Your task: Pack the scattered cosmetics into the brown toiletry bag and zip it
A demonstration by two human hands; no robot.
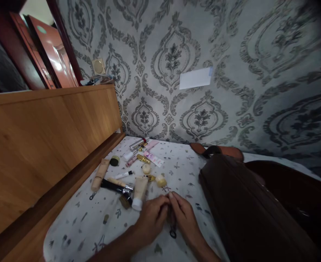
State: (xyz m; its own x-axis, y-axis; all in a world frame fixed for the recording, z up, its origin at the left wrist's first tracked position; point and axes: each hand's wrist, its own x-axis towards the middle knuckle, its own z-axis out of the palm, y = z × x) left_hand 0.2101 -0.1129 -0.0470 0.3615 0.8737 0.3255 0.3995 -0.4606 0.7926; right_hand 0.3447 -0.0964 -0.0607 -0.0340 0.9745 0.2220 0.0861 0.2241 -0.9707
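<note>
My left hand (153, 218) and my right hand (186, 220) meet over the patterned white sheet (187, 196), fingertips pinched together. Between them is a narrow brownish item with a black ring (172, 233) at its lower end; the hands hide most of it, and its kind cannot be made out. Just left of my left hand lies a beige squeeze tube (140, 191) with a white cap. Beyond my fingers sits a small pale-yellow round container (160, 181), beside a cream-coloured round jar (146, 168).
More cosmetics lie to the left: black-handled makeup brush (113, 186), tan tube (100, 174), dark-green jar (115, 160), gold tube (143, 158) and pink-white packet (154, 159). A dark brown leather bag (239, 203) fills the right. A wooden board (53, 134) borders the left; patterned wall (171, 105) stands behind.
</note>
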